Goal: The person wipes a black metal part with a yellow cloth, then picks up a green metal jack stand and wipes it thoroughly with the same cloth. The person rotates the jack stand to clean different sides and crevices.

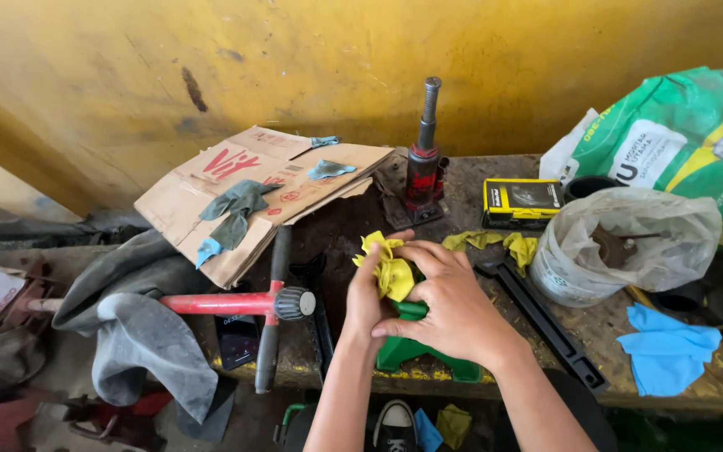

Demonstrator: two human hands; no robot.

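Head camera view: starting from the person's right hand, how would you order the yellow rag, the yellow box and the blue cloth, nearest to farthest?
From the right hand:
1. Yellow rag, under its fingers, held with the left hand.
2. Yellow box, behind, towards the wall.
3. Blue cloth, far right, near the bench edge.

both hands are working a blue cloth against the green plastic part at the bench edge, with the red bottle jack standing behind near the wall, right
Not quite: the cloth is yellow, not blue. The head view shows the left hand and the right hand pressing it against the green plastic part at the bench edge, with the red bottle jack standing behind near the wall. The blue cloth lies apart, to the right.
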